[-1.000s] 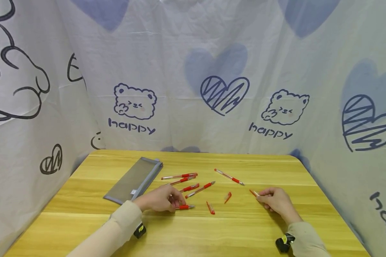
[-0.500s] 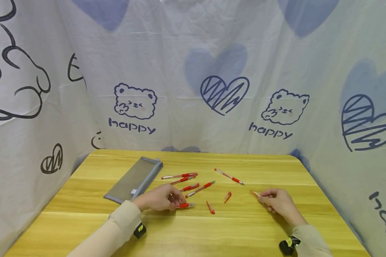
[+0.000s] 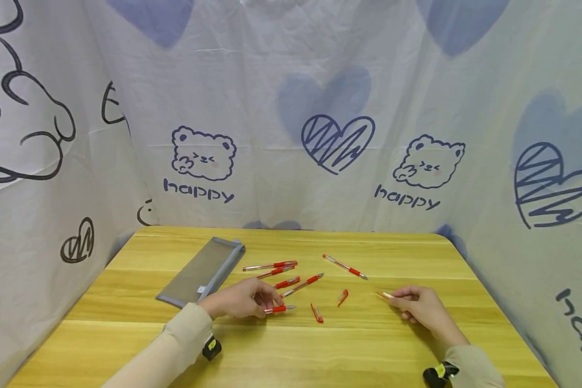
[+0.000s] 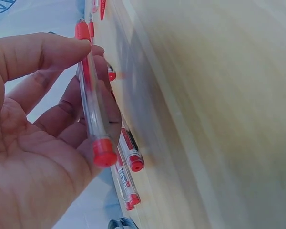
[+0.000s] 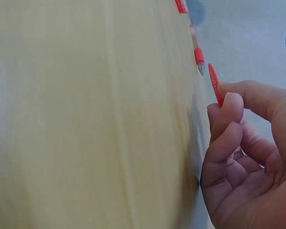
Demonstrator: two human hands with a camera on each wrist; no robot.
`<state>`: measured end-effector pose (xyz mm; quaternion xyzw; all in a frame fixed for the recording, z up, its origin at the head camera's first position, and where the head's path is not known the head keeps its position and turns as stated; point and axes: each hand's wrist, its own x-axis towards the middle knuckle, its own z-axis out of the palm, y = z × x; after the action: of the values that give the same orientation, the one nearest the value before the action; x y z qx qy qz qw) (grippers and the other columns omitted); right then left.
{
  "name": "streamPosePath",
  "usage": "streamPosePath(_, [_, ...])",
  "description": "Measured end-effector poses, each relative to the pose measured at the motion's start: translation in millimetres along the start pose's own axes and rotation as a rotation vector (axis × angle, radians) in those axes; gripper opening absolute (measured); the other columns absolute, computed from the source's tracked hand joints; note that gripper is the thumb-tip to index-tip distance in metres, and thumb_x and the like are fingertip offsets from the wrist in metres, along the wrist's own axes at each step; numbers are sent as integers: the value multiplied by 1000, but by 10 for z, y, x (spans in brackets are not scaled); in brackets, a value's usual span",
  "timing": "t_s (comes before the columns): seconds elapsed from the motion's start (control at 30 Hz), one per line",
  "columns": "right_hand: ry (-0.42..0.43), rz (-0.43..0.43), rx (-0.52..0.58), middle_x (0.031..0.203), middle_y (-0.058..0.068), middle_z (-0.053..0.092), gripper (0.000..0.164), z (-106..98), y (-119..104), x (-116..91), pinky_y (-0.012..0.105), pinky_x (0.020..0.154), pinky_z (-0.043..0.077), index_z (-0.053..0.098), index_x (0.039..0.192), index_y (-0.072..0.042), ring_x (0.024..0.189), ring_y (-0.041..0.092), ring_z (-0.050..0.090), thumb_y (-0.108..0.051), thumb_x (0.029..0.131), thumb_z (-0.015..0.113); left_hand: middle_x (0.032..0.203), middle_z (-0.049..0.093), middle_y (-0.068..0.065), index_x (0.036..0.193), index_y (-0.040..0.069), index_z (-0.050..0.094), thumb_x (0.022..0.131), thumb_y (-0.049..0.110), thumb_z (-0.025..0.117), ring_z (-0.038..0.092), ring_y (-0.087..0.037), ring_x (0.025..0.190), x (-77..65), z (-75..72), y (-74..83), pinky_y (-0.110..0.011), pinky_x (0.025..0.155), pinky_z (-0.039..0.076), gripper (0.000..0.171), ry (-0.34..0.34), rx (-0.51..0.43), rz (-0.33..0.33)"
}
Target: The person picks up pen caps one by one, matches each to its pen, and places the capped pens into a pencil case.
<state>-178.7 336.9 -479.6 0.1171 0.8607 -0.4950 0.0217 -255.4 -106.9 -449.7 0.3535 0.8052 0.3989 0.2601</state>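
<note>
Left hand [image 3: 242, 299] pinches a red pen [image 3: 279, 309], right hand [image 3: 421, 308] a red pen cap [image 5: 215, 85]

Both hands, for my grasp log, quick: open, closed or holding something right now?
Left hand: closed, holding an uncapped, red-gripped clear plastic pen.
Right hand: closed, pinching a small, pointed red plastic piece, apparently a pen cap.

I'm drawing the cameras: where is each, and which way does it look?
Head: on the head, looking forward and down at the table; left hand, right hand, sleeves show.
Left wrist: on that wrist, facing a held pen; left hand shows.
Right wrist: on that wrist, facing a held cap; right hand shows.
Head and left wrist share that pen.
</note>
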Motion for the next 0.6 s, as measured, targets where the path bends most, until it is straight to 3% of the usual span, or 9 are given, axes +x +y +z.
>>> streamPosePath(0.6, [-68,-21,116,85,-2,74,34,201,-122,-80,25,56,50,72,123,5,64,11,63,-19,100,77,102,72,-18,121,8,78,93,-7,67,62,-18,87,7,-6,30,-23,75,53,34,1,-10,21])
